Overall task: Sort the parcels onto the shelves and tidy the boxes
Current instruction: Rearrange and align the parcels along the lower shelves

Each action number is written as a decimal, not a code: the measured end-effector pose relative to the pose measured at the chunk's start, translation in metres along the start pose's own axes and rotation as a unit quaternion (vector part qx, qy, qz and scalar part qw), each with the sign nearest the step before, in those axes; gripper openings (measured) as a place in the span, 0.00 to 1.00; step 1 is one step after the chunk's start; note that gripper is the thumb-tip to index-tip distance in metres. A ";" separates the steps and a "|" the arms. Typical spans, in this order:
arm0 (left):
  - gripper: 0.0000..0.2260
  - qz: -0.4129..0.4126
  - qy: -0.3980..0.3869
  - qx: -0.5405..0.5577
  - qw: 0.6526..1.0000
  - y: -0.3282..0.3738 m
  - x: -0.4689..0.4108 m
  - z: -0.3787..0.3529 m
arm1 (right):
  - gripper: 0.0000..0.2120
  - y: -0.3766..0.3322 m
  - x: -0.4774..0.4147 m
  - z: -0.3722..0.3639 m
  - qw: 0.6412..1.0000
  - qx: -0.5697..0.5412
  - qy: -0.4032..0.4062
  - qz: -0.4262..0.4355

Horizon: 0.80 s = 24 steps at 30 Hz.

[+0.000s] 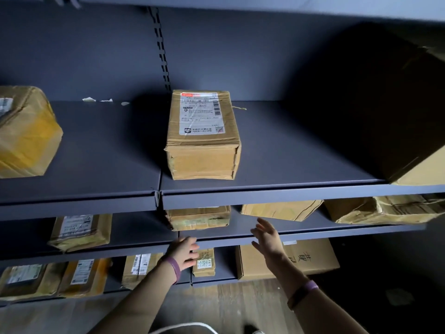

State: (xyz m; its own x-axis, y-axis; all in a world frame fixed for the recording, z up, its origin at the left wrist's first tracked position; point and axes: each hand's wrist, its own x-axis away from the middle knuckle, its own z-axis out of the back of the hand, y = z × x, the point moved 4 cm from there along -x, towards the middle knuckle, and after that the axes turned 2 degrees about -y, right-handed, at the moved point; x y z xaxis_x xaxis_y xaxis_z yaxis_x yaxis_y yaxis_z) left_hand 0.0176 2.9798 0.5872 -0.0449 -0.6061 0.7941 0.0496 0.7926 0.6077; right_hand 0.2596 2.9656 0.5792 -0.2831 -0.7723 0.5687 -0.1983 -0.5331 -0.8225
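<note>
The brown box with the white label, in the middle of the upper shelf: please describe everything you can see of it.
The box is brown cardboard, taped, creased and dented at its edges. It lies flat and closed, one short end toward the camera. A white shipping label with a red strip, a barcode and small print covers much of its top. It rests on the grey shelf, just right of the joint between two boards. Nothing else touches it.

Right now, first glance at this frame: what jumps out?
A brown parcel with a white shipping label sits alone at the centre of the upper shelf. Below it, the left hand and right hand reach toward the lower shelves, the right with fingers spread. A large box looms at the right edge, mostly in shadow.
</note>
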 end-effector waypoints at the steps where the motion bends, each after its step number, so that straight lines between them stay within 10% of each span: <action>1: 0.11 -0.007 -0.025 -0.014 1.000 0.003 0.003 -0.016 | 0.23 -0.002 -0.001 0.014 1.000 -0.001 0.014 -0.001; 8: 0.08 -0.156 -0.084 -0.055 0.983 0.045 0.013 -0.129 | 0.24 -0.026 -0.016 0.122 0.996 0.028 0.076 0.023; 12: 0.20 -0.193 0.032 -0.075 0.978 0.069 0.004 -0.172 | 0.16 -0.049 -0.044 0.174 0.990 0.087 0.104 0.042; 24: 0.23 -0.167 0.150 -0.044 0.973 0.058 -0.017 -0.200 | 0.24 -0.066 -0.059 0.195 0.971 0.185 -0.077 0.132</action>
State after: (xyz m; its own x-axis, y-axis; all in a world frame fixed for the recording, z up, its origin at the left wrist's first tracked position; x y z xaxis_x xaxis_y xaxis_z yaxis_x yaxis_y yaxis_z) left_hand 0.2212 3.0229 0.6099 0.2206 -0.8317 0.5095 0.1676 0.5470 0.8202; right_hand 0.4724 2.9785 0.5998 -0.1297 -0.9263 0.3537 0.2215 -0.3748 -0.9003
